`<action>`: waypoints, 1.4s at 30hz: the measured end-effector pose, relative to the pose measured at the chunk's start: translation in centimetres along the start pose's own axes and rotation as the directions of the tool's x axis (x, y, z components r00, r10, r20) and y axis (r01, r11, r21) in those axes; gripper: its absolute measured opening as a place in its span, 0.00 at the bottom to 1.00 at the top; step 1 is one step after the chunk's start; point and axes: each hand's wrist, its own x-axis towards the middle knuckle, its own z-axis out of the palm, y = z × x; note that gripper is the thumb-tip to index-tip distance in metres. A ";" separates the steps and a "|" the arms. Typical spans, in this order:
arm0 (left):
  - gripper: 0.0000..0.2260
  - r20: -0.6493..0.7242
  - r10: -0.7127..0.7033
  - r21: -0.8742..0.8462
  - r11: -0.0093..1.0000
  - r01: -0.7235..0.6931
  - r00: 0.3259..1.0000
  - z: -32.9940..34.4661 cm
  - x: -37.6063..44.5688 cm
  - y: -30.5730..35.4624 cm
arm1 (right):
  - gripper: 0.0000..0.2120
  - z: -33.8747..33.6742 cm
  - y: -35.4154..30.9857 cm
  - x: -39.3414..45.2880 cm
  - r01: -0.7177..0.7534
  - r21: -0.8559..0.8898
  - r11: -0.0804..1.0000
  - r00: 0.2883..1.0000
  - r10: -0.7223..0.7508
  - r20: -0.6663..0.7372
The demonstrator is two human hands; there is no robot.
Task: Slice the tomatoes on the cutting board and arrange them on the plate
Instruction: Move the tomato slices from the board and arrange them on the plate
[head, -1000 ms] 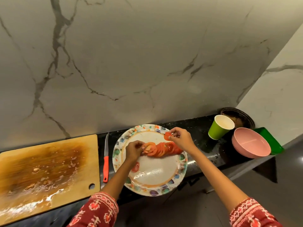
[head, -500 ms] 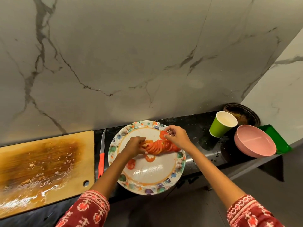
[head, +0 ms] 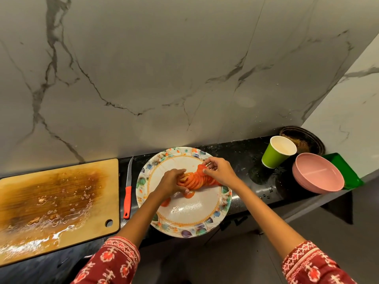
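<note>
A patterned plate (head: 184, 224) sits on the black counter and carries a row of overlapping tomato slices (head: 194, 181). My left hand (head: 170, 183) grips the left end of the row, thumb under, fingers over. My right hand (head: 219, 171) pinches the slice at the right end (head: 200, 168) and holds it tilted up. Two loose slices (head: 189, 194) lie on the plate just below the row. The wet wooden cutting board (head: 55, 206) at the left holds only juice and seeds. A knife with a red handle (head: 127, 199) lies between board and plate.
A green paper cup (head: 277, 152), a pink bowl (head: 317, 175), a green tray (head: 346, 171) and a dark round dish (head: 303, 140) crowd the counter's right end. A marble wall stands right behind. The plate overhangs the counter's front edge.
Both hands have stayed on the row of slices. A loose slice has dropped onto the plate below the row. The camera has shifted a little.
</note>
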 end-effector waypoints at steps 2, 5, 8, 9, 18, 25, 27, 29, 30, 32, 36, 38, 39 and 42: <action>0.33 -0.023 0.009 -0.011 1.000 -0.009 1.000 -0.2 -0.3 -0.2 | 0.06 0.2 -0.1 0.0 -0.001 0.002 1.000 1.000 0.001 0.003; 0.28 -0.042 0.015 -0.023 1.000 -0.016 0.999 -0.3 -0.5 -0.3 | 0.06 0.4 -0.3 -0.1 -0.015 0.020 1.000 1.000 0.015 0.011; 0.25 -0.073 0.031 -0.056 0.998 -0.035 0.997 0.0 -0.7 0.1 | 0.05 0.4 -0.5 0.0 -0.014 0.009 1.000 1.000 0.014 0.013; 0.25 -0.084 0.040 -0.071 0.996 -0.046 0.996 0.2 -0.8 0.1 | 0.05 0.4 -0.6 0.0 -0.011 0.001 1.000 1.000 0.011 0.015; 0.25 -0.197 0.054 -0.290 0.951 -0.111 0.979 -1.8 -2.3 -1.4 | 0.06 3.4 -3.5 -0.1 0.050 -0.101 0.994 0.990 -0.037 0.133; 0.05 -0.222 -0.028 -0.350 0.935 -0.053 0.975 -2.8 -4.1 -3.0 | 0.06 6.4 -4.6 -1.5 0.032 -0.110 0.993 0.999 -0.028 0.039; 0.04 -0.251 -0.085 -0.367 0.930 -0.014 0.964 -3.4 -4.4 -4.0 | 0.06 6.9 -4.4 -2.6 0.055 -0.256 0.965 0.998 -0.051 0.021; 0.04 -0.257 -0.124 -0.370 0.929 0.021 0.958 -3.8 -4.7 -4.7 | 0.05 7.6 -3.8 -3.7 0.092 -0.427 0.900 0.995 -0.069 0.069; 0.03 -0.252 -0.125 -0.367 0.930 0.025 0.960 -4.0 -4.8 -5.0 | 0.06 8.2 -3.6 -4.3 0.091 -0.481 0.872 0.995 -0.055 0.087; 0.03 -0.237 -0.108 -0.367 0.930 0.014 0.966 -4.3 -5.1 -5.3 | 0.08 9.2 -3.4 -5.3 0.048 -0.499 0.865 0.996 -0.003 0.091; 0.03 -0.194 -0.074 -0.349 0.937 0.001 0.978 -4.6 -5.6 -6.0 | 0.13 9.6 -3.3 -6.6 -0.090 -0.434 0.896 0.993 0.116 0.034; 0.03 -0.192 -0.071 -0.346 0.938 0.000 0.979 -4.5 -5.6 -6.3 | 0.16 9.4 -3.3 -6.8 -0.148 -0.442 0.885 0.985 0.170 0.010; 0.03 -0.193 -0.065 -0.343 0.939 -0.005 0.979 -4.6 -5.6 -6.2 | 0.16 9.3 -3.3 -6.8 -0.165 -0.441 0.882 0.982 0.189 0.011; 0.04 -0.183 -0.044 -0.344 0.939 -0.022 0.982 -4.7 -5.4 -6.1 | 0.09 9.4 -3.4 -6.8 -0.126 -0.448 0.885 0.984 0.170 0.058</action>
